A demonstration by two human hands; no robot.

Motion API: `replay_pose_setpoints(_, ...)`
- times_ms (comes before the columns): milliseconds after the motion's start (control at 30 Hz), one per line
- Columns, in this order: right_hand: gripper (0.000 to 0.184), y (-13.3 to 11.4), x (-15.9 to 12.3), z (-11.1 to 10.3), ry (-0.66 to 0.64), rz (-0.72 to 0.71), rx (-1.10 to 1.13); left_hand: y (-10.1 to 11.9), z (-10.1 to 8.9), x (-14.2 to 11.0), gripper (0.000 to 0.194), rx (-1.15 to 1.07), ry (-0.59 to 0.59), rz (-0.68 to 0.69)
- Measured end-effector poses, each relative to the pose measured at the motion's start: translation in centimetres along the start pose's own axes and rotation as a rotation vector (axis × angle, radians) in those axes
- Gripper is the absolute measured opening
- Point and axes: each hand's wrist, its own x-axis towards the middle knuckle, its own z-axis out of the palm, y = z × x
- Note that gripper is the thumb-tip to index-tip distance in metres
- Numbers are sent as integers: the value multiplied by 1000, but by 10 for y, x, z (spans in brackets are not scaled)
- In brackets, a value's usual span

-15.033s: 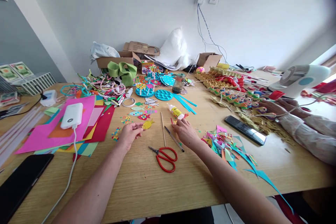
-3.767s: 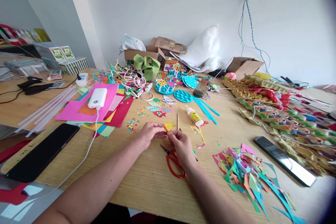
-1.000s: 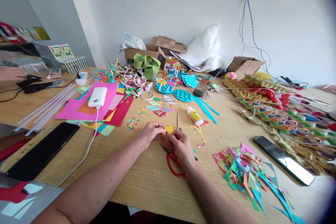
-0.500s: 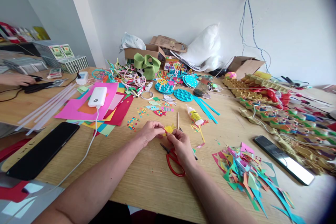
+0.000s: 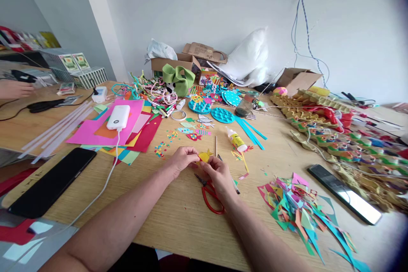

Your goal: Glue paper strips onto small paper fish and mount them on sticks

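Between my two hands is a small yellow paper fish [image 5: 205,156], its tail end pointing up and right. My left hand [image 5: 183,160] pinches its left side, with a bit of red at the fingertips. My right hand [image 5: 219,174] pinches its lower right side. Partly under my right hand lie scissors [image 5: 213,202] with red handles, flat on the table. A thin wooden stick [image 5: 216,146] and a yellow-labelled glue bottle [image 5: 236,140] lie beyond my hands. Decorated paper fish [image 5: 194,137] and small coloured dots [image 5: 161,149] lie on the table past my left hand.
Coloured paper sheets [image 5: 105,129] with a white power bank [image 5: 118,117] on top lie left. Paper scraps [image 5: 299,210] and a phone [image 5: 344,193] are right; another phone [image 5: 52,182] is left. A co-worker's hand [image 5: 15,89] shows far left.
The yellow paper fish has turned slightly, showing more of its flat face. My hands stay nearly in place. The co-worker's hand has moved up and left, off the black-handled tool.
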Motion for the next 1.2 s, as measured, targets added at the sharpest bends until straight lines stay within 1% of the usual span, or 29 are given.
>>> replay_pose_setpoints(233,28,-2,1,-1,36,5,22,-3,-6,4,11,-64,45,-29)
replay_pose_setpoints(467,26,0,2,-2,69,11,18,-5,-6,5,12,-68,19,-35)
replay_pose_setpoints(667,25,0,2,-1,81,5,13,1,-1,-1,15,-65,-44,-76)
replay_pose_setpoints(767,26,1,2,-2,79,14,21,2,2,-4,15,-57,-47,-78)
replay_pose_setpoints(867,26,1,2,-2,74,19,26,2,1,-3,15,-68,-44,-68)
replay_pose_setpoints(1033,26,-1,1,-1,91,27,74,1,-1,-2,19,-107,-96,-87)
replay_pose_setpoints(1200,26,-3,1,0,98,49,98,1,2,-4,21,-82,-75,-85)
